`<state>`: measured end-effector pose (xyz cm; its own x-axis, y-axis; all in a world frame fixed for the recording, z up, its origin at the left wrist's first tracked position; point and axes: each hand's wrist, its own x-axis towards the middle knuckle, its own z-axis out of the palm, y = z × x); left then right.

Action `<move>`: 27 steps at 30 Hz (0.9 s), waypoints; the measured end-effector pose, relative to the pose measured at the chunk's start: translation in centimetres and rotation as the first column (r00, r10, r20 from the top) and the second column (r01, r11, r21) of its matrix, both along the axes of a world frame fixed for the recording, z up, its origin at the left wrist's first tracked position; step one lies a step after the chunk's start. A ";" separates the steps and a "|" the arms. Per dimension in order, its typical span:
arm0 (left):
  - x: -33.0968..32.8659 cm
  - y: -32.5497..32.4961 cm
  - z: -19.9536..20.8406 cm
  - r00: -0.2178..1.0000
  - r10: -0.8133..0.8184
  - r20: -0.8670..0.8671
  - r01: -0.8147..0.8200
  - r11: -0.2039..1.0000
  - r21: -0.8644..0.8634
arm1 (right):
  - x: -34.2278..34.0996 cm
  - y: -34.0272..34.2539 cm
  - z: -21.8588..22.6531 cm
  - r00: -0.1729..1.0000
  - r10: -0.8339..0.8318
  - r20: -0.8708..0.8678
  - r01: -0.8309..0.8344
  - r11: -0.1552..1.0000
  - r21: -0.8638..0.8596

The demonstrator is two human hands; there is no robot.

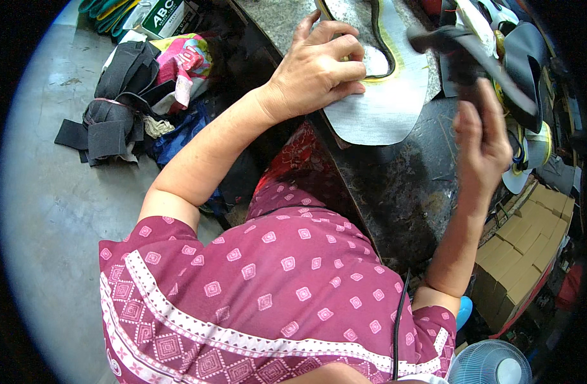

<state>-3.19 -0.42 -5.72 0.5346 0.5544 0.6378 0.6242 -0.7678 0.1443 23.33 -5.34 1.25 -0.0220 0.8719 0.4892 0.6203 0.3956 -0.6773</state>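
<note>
A pale grey shoe-sole-shaped sheet (pixel 386 115) lies on the workbench with its rounded end toward me. A narrow black strip curves over it, bordered by a yellowish band. My left hand (pixel 322 67) rests on the sheet's left side, fingers bent and closed around the edge of the inner shape, though the exact grip is partly hidden. To the right, my right hand (pixel 482 137) is raised above the bench, closed around a dark hammer-like tool (pixel 463 54). The tool is smeared by motion, so its kind is not certain.
A dark workbench (pixel 402 192) has a stone-like slab (pixel 271 16) on top. Shoe parts (pixel 524 64) crowd its right side. Cardboard (pixel 524 240) and a blue fan (pixel 492 365) stand at lower right. Left, on the floor, lie black fabric pieces (pixel 117 109) and coloured cloth (pixel 188 61).
</note>
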 end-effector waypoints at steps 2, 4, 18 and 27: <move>0.0 -0.1 0.0 1.000 0.003 -0.012 -0.003 1.000 0.012 | -0.5 -0.2 -0.7 0.875 0.062 0.480 0.090 0.954 -0.287; 0.1 -0.2 0.1 1.000 0.005 -0.029 -0.004 1.000 0.027 | -0.3 -0.3 -0.8 0.877 0.068 0.476 0.059 0.967 -0.247; 0.0 -0.6 0.6 1.000 -0.006 0.019 0.007 0.999 -0.037 | 0.3 -1.2 -0.7 0.918 0.124 0.376 -0.032 0.970 -0.241; 0.2 -0.4 0.0 0.997 0.069 -0.031 -0.067 0.996 0.058 | -0.6 -0.7 -0.7 0.964 0.002 0.266 0.006 1.000 -0.029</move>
